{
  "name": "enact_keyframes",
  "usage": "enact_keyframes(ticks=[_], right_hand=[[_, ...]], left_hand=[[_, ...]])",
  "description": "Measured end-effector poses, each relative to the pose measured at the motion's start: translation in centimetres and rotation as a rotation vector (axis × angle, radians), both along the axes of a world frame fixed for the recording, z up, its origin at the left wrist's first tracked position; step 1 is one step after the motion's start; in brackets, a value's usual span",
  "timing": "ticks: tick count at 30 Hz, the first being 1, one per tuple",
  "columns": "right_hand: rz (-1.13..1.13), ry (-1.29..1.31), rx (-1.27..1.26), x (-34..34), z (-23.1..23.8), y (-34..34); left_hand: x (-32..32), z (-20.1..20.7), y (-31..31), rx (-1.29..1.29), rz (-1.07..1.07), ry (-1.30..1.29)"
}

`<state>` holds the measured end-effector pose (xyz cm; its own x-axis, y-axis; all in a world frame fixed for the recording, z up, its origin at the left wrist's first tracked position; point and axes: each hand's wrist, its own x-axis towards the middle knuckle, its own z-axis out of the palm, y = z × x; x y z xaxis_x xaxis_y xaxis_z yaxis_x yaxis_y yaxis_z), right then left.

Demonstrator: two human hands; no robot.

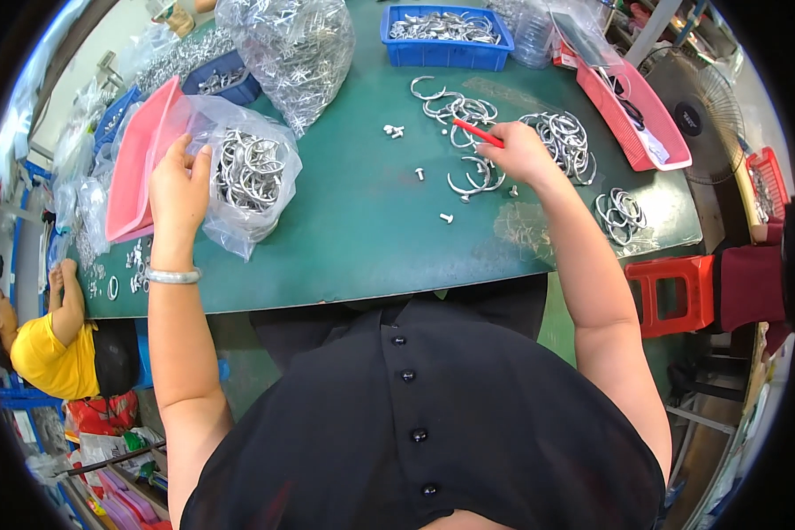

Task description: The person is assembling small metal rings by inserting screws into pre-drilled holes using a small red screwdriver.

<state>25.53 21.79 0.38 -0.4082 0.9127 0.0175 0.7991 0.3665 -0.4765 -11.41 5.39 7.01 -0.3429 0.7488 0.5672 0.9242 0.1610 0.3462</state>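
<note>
In my right hand (517,152) is a slim red stick-like tool (479,133), its tip pointing left over a pile of curved silver metal pieces (473,110). A second heap of these pieces (561,141) lies just beyond that hand. My left hand (181,181) is closed at the rim of a pink plastic basket (132,177), which leans on its side; some fingertips are hidden. Against the basket rests a clear plastic bag (278,190) with many curved pieces inside. Small silver studs (420,174) are scattered on the green table (353,238) between my hands.
A large bag of metal parts (296,53) and a blue bin (446,53) stand at the back. To the right are a pink basket (636,115), a fan (707,119) and a red stool (671,296). A person in yellow (57,358) sits at left.
</note>
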Motion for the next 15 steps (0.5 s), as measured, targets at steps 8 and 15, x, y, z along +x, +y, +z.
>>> enact_keyframes(ticks=[8, 15], right_hand=[[-0.068, 0.09, -0.088, -1.7, -1.4, 1.4], [-0.121, 0.108, -0.182, -3.0, -1.4, 1.6]], left_hand=[[3.8, -0.1, -1.7, 0.166, -0.159, -0.084], [6.9, 0.0, -3.3, 0.176, -0.243, -0.137]])
